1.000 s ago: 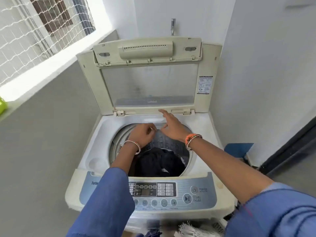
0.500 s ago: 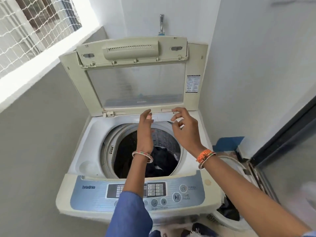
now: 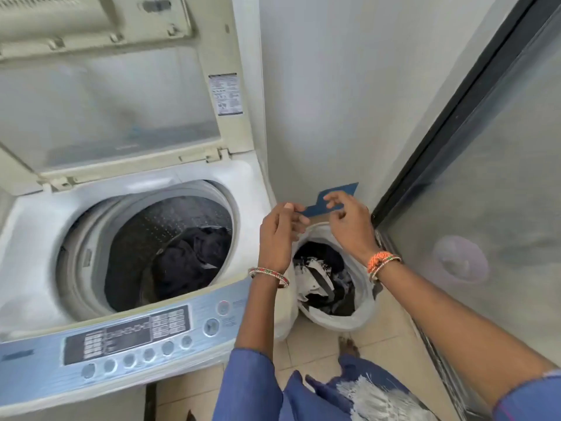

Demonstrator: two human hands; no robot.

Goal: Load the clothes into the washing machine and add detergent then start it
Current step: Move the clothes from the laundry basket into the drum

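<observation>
Clothes point(image 3: 321, 281), dark and white, heaped in white basket point(image 3: 361, 314) beside washing machine point(image 3: 236, 189): likely soft, light, best gathered by topmost folds; left hand point(image 3: 277, 238) and right hand point(image 3: 349, 223) above, loosely curled, empty.

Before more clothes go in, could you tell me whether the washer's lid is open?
Open: the lid stands raised behind the drum, whose mouth is uncovered, with dark clothes visible inside.

No wording is showing clearly enough to read. A white printed sticker point(image 3: 225, 94) is sitting on the cream frame of the raised washing machine lid point(image 3: 239, 71), and small labels are lying across the blue-grey control panel point(image 3: 127, 338), all blurred.
</observation>
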